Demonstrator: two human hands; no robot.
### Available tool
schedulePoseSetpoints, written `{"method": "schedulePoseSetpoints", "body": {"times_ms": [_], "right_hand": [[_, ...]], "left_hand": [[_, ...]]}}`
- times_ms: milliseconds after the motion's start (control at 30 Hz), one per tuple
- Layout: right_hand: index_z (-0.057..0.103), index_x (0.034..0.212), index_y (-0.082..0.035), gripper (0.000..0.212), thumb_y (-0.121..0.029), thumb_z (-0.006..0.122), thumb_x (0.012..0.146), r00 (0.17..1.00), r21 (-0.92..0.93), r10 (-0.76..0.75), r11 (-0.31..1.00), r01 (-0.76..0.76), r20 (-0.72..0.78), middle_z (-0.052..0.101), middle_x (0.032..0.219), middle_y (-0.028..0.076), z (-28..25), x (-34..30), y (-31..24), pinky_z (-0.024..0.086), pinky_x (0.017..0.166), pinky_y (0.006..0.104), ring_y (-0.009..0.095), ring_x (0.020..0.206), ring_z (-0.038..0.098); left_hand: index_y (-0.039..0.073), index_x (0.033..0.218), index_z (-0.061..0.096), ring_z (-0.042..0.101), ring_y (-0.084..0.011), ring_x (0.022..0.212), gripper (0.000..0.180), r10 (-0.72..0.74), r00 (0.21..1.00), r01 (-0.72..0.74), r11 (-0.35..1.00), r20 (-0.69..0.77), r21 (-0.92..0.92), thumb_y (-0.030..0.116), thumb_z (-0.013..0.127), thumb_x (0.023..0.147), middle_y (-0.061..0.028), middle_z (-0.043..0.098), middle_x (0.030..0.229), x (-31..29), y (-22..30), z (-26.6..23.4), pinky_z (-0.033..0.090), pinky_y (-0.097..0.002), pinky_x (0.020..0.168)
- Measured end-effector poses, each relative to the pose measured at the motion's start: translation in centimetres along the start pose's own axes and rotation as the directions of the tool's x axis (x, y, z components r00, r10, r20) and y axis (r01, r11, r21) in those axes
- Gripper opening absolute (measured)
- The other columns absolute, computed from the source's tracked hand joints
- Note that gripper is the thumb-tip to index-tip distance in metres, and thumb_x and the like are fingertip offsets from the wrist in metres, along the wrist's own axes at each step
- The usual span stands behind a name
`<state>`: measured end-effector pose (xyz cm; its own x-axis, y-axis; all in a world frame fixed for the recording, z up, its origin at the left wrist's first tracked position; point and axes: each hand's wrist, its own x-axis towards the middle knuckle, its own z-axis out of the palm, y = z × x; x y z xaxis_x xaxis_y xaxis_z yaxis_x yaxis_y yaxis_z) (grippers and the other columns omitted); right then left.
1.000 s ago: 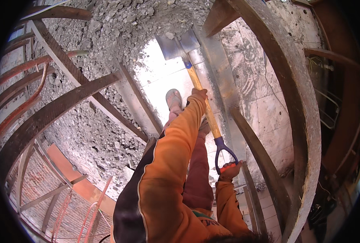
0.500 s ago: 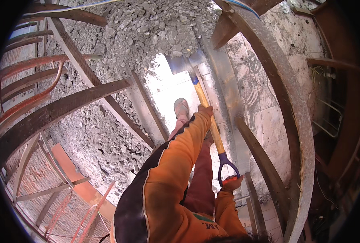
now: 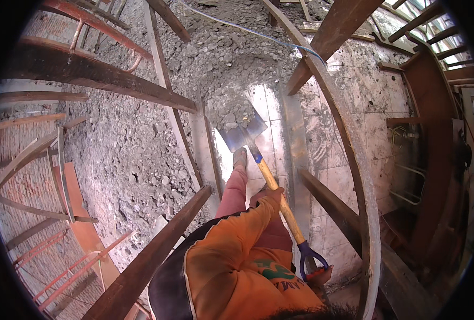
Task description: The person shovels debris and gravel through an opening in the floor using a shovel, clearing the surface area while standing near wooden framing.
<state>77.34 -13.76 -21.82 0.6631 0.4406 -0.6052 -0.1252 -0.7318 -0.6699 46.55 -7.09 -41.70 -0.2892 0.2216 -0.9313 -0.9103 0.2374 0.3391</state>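
Observation:
I hold a shovel [image 3: 267, 176] with a pale wooden shaft, a blue D-shaped grip and a wide metal blade. Grey rubble [image 3: 229, 109] is heaped on the blade, hiding much of it. My left hand [image 3: 273, 195] is wrapped round the middle of the shaft. At the back end, my right hand [image 3: 322, 274] closes on the D-grip. My left foot [image 3: 239, 158] stands just behind the blade, on pale floor tiles [image 3: 266, 140].
Broken grey debris [image 3: 135, 165] spreads on the left and ahead. Wooden posts [image 3: 141, 261] and a long curved-looking beam [image 3: 362, 181] frame me on both sides. A thin cable [image 3: 237, 24] crosses ahead. Brown wooden furniture [image 3: 437, 176] stands at right.
The shovel has drawn back toward me, and its blade now carries a heap of rubble. Both hands came back with it, still gripping. The view has shifted, showing more ahead.

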Motion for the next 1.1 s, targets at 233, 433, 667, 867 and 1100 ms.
{"method": "schedulePoseSetpoints", "body": {"times_ms": [233,433,667,867,1100], "right_hand": [[0.045,0.073,-0.005,0.044,-0.047,0.047,0.084,0.824,-0.144,-0.256,0.916,0.374,0.506,0.041,0.056,0.002,-2.0,-4.5,-9.1,0.035,0.042,0.0256,0.01,0.047,0.042],[0.047,0.076,-0.001,0.05,-0.051,0.052,0.081,0.077,0.206,-0.403,0.613,0.763,0.912,0.046,0.062,0.004,5.2,-8.7,-8.7,0.039,0.05,0.0295,0.014,0.056,0.046],[0.05,0.077,-0.002,0.053,-0.055,0.044,0.083,0.365,0.016,-0.429,0.665,0.746,0.826,0.052,0.071,0.008,4.6,-5.7,-4.9,0.04,0.055,0.0318,0.017,0.065,0.05],[0.047,0.079,-0.004,0.047,-0.051,0.041,0.085,0.747,-0.455,-0.402,0.609,0.65,0.53,0.051,0.065,0.005,-11.5,2.0,-1.9,0.04,0.049,0.0277,0.014,0.055,0.049],[0.052,0.082,-0.004,0.029,-0.025,0.069,0.072,0.69,-0.366,-0.319,0.664,0.652,0.65,0.056,0.069,0.009,-4.1,-7.2,-5.8,0.046,0.055,0.03,0.02,0.06,0.056]], "left_hand": [[0.002,0.085,0.05,0.051,-0.0191,0.054,0.008,0.075,0.993,-0.034,0.92,0.088,-0.39,0.003,0.052,0.077,-0.0062,0.048,0.063,-5.6,-1.9,-8.9,0.049,-0.0327,0.051],[0.01,0.071,0.045,0.046,-0.0165,0.054,0.012,0.105,0.99,-0.141,0.78,-0.094,-0.61,0.019,0.051,0.077,-0.0021,0.045,0.06,-12.7,10.5,-17.1,0.045,-0.0302,0.053],[0.008,0.072,0.045,0.047,-0.0174,0.055,0.012,0.164,0.984,-0.177,0.806,-0.074,-0.565,0.017,0.052,0.076,-0.0037,0.046,0.062,-13.4,10.3,-15.2,0.046,-0.0303,0.055],[0.002,0.075,0.046,0.051,-0.0219,0.057,0.01,-0.228,0.973,0.209,0.932,-0.03,-0.296,0.009,0.053,0.077,-0.0082,0.047,0.062,-14.4,-1.3,-9.0,0.049,-0.0342,0.057],[0.004,0.078,0.048,0.051,-0.0198,0.054,0.009,-0.138,0.955,0.179,0.974,0.263,-0.138,0.011,0.053,0.078,-0.0074,0.048,0.064,-5.7,1.6,0.8,0.047,-0.0333,0.052]]}}
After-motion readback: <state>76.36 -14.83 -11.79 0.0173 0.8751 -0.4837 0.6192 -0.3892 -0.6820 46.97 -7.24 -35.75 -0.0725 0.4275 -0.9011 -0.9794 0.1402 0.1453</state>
